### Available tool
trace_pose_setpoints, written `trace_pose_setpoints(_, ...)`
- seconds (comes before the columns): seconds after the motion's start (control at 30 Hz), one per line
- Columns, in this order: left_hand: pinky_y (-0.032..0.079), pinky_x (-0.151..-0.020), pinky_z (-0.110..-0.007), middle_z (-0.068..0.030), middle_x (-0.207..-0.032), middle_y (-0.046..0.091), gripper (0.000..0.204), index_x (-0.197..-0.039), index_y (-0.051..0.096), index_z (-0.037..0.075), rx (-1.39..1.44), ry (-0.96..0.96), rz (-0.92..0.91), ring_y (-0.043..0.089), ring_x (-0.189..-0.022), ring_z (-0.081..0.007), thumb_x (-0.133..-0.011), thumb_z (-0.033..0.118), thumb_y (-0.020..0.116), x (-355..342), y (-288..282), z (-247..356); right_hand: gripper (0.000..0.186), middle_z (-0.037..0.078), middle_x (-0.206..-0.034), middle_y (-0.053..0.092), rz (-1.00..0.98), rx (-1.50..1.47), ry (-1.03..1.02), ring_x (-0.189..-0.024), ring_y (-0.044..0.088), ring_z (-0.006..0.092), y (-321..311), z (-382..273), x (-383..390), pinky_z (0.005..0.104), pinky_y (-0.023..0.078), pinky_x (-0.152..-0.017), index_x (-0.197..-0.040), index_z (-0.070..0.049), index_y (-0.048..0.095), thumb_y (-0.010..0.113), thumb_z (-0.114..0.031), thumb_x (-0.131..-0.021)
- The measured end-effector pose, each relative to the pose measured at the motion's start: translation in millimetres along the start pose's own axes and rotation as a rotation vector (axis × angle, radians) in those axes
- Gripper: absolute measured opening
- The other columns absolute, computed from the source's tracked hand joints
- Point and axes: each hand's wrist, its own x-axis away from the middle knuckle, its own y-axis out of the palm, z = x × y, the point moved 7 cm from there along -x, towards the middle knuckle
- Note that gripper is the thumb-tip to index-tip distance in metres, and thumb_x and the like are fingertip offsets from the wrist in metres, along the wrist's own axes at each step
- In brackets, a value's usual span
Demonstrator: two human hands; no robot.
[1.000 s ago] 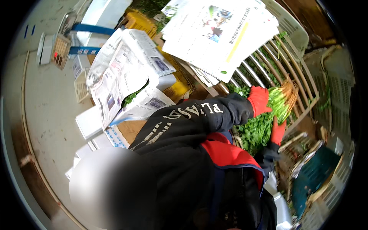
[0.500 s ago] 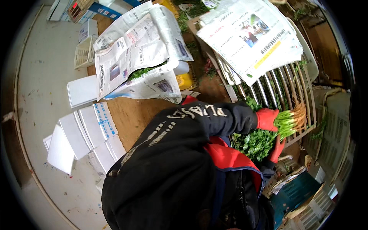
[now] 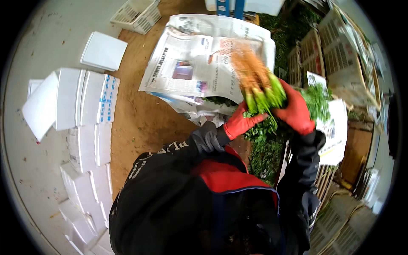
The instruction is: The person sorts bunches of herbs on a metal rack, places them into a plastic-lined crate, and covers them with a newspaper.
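Both my hands wear red gloves and hold a bunch of leafy greens with long orange-brown roots. The roots point away from me, slightly blurred, and the leaves hang toward me. My right hand is closed around the right side of the stems. At the lower left of the bunch, my left hand grips it, its fingers partly behind the leaves. Just beyond and to the left, newspaper sheets cover a bulky pile or container. Green leaves show under their near edge; what else lies beneath is hidden.
White foam boxes and lids stand along the left. A white plastic crate is at the far left. Tall slatted crates line the right. More newspaper lies on a slatted rack. Loose greens cover the ground beside me.
I have turned from the slatted rack at the right toward the newspaper-covered pile. The bunch has come along in my hands, its roots now pointing away from me over the newspaper's right side.
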Motion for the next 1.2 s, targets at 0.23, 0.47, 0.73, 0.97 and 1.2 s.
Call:
trace_pose_setpoints(0.23,0.041,-0.090,-0.030,-0.0038,-0.115,0.057,0.037,-0.127,0.047,0.005,0.469,0.007,0.481,0.052,-0.103,-0.0161,-0.092,0.017,0.049,-9.1,-138.1,-47.5,0.059,0.018,-0.099,0.063,-0.663,0.435,-0.306,-0.094,0.060,0.0351,160.1,-69.0,-211.3,0.0383,0.048,-0.082,-0.119,-0.006,0.054,0.065,-0.015,-0.062)
trace_pose_setpoints(0.47,0.032,-0.104,-0.037,-0.0046,-0.128,0.049,0.051,-0.132,0.043,0.011,1.308,0.171,0.622,0.044,-0.119,-0.0210,-0.094,0.044,0.041,-51.6,-219.2,-75.4,0.050,0.017,-0.088,0.065,-0.804,0.507,-0.659,-0.088,0.061,0.0355,301.4,-87.2,-304.5,0.0402,0.047,-0.080,-0.108,-0.009,0.061,0.062,-0.018,-0.058)
trace_pose_setpoints(0.73,0.041,-0.094,-0.033,-0.0059,-0.124,0.051,0.048,-0.131,0.044,0.011,0.973,0.163,0.855,0.047,-0.115,-0.0206,-0.094,0.042,0.042,-55.6,-266.5,-123.0,0.027,0.009,-0.098,0.059,-0.660,0.693,-0.957,-0.110,0.050,0.0312,412.2,-31.9,-324.1,0.0534,0.028,-0.101,-0.098,-0.016,0.062,0.053,-0.015,-0.073)
trace_pose_setpoints(0.97,0.037,-0.100,-0.039,-0.0076,-0.129,0.048,0.062,-0.132,0.042,0.010,1.396,-0.039,0.604,0.046,-0.118,-0.0245,-0.090,0.056,0.038,-78.0,-265.6,-175.1,0.029,0.009,-0.112,0.055,-0.285,0.608,-0.984,-0.115,0.047,0.0287,379.3,-50.5,-311.0,0.0478,0.033,-0.100,-0.107,-0.013,0.058,0.049,-0.014,-0.079)
trace_pose_setpoints(1.2,0.045,-0.091,-0.037,-0.0154,-0.122,0.053,0.037,-0.126,0.045,0.005,0.972,-0.574,0.394,0.054,-0.107,-0.0217,-0.093,0.020,0.049,-27.4,-266.7,-103.4,0.035,0.012,-0.104,0.064,0.139,0.088,-0.046,-0.090,0.062,0.0228,242.7,84.1,-264.8,0.0318,0.048,-0.075,-0.114,-0.008,0.060,0.052,0.000,-0.081)
